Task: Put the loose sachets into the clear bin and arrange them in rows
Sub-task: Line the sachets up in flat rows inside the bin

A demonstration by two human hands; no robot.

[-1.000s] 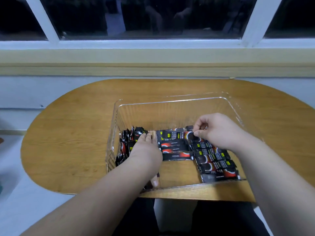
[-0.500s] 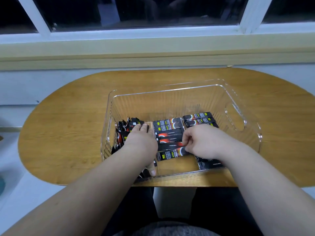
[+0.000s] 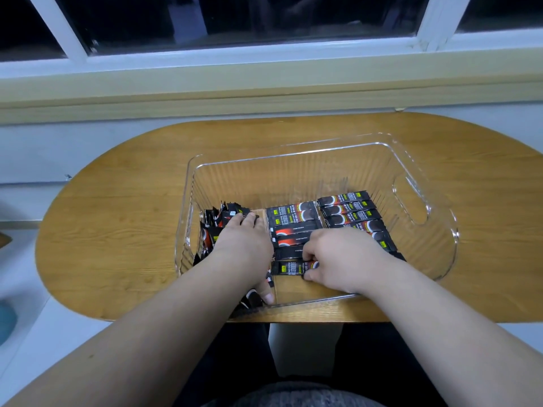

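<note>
Both hands are down inside the clear bin [image 3: 293, 154], which sits on the wooden desk [image 3: 117, 218]. My right hand [image 3: 340, 259] is curled, its fingertips [image 3: 307, 255] pinching the end of the nearest sachet [image 3: 289, 267] in the middle row. My left hand [image 3: 244, 245] lies flat with fingers together, pressing down on the loose pile of sachets [image 3: 219, 221] against the bin's left wall, thumb stretched back toward the near wall.

Two neat rows are laid on the bin floor: the middle row [image 3: 292, 227] and the right row [image 3: 349, 211], all sachets lying crosswise. I see none out on the desk.

These look like light, thin foil sticks, glossy and probably slippery, easy to crease. I judge the sealed end is the place to pinch, as I do now, then slide rather than lift.

My right hand covers the near part of the right row, my left forearm hides much of the pile, and the print is too small to read. Only one view here.
</note>
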